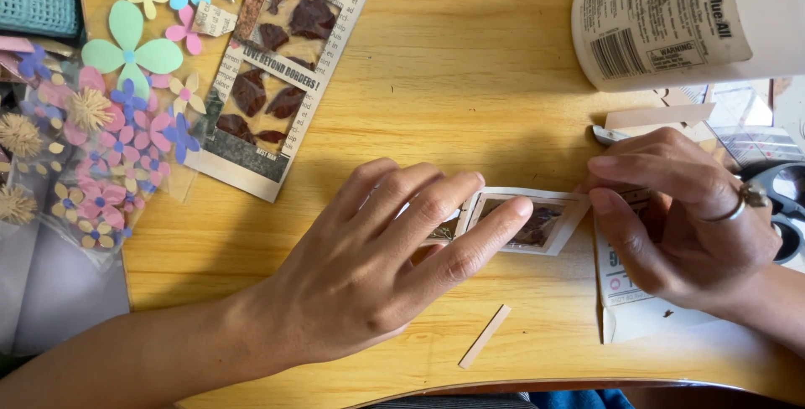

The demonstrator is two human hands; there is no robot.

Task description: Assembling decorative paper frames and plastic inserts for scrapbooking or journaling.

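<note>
At the middle of the wooden surface (470,65) lies a small white-framed paper card (537,223), seemingly thin, light and easily creased, pressed flat by the left hand (377,266)'s spread fingers while the right hand (679,216)'s grip pinches its right edge, best held by the border.

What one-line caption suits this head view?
Left hand and right hand press a small framed paper piece on a wooden table, beside paper flowers.
</note>
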